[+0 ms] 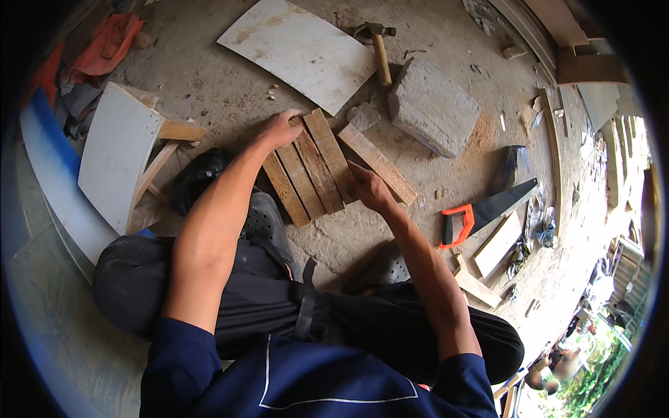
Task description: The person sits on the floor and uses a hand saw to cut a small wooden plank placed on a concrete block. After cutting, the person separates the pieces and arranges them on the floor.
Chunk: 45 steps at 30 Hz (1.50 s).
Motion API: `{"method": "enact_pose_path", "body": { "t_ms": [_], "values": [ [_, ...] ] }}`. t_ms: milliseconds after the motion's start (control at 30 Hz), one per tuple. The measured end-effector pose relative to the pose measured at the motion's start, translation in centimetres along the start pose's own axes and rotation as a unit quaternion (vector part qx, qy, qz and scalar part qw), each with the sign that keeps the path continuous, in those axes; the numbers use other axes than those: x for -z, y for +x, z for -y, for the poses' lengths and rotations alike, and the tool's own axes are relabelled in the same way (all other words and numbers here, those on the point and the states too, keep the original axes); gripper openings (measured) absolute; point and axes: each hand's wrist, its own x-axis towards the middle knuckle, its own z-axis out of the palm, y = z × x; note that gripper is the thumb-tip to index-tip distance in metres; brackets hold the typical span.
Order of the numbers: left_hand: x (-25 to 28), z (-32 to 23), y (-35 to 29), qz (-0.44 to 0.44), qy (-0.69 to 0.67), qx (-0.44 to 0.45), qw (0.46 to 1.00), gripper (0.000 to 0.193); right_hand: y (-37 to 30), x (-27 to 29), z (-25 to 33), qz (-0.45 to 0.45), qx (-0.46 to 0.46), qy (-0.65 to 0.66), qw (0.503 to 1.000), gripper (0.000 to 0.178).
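Note:
Several short wooden slats (317,164) lie side by side like a small panel, with narrow gaps between them, in front of my shoes. My left hand (281,130) is closed on their far end, its fingers curled over the edge. At the right side, my right hand (368,187) is closed on the outer slat near its lower end; part of its grip is hidden. A loose wooden strip (380,164) lies just beyond my right hand, slanting along the ground. Whatever supports the slats underneath cannot be seen.
A concrete block (433,108) and a hammer (380,54) are beyond the slats, beside a white board (296,52). An orange-handled handsaw (488,209) lies to the right near wood offcuts (497,244). A white-panelled wooden piece (120,153) stands at left.

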Motion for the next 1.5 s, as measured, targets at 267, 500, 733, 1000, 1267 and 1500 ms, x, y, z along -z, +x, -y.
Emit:
{"method": "enact_pose_path", "body": {
  "t_ms": [267, 500, 733, 1000, 1267, 1500],
  "values": [
    [1.0, 0.7, -0.6, 0.007, 0.043, -0.026, 0.999, 0.050, 0.1, 0.9, 1.6, 0.041, -0.034, -0.004, 0.999, 0.044],
    [0.7, 1.2, -0.5, 0.007, 0.023, -0.014, 1.000, 0.048, 0.2, 0.8, 1.5, 0.051, -0.052, 0.046, 0.996, 0.045],
    [-0.2, 1.0, -0.3, -0.018, 0.025, -0.021, 0.999, 0.052, 0.0, 1.5, 1.0, -0.012, 0.038, 0.028, 0.999, 0.047],
    [-1.1, -2.3, -0.3, -0.084, 0.093, -0.031, 0.992, 0.048, -0.4, 9.2, 1.1, -0.126, 0.044, 0.238, 0.962, 0.046],
    [-4.8, -8.5, -0.8, 0.036, 0.248, -0.057, 0.966, 0.067, -4.4, 14.7, -3.2, -0.528, -0.092, 0.182, 0.824, 0.040],
    [-9.5, -5.7, 2.0, -0.033, 0.111, -0.042, 0.992, 0.074, -8.0, 14.9, -13.4, -0.539, -0.251, 0.248, 0.765, 0.052]
  ]
}}
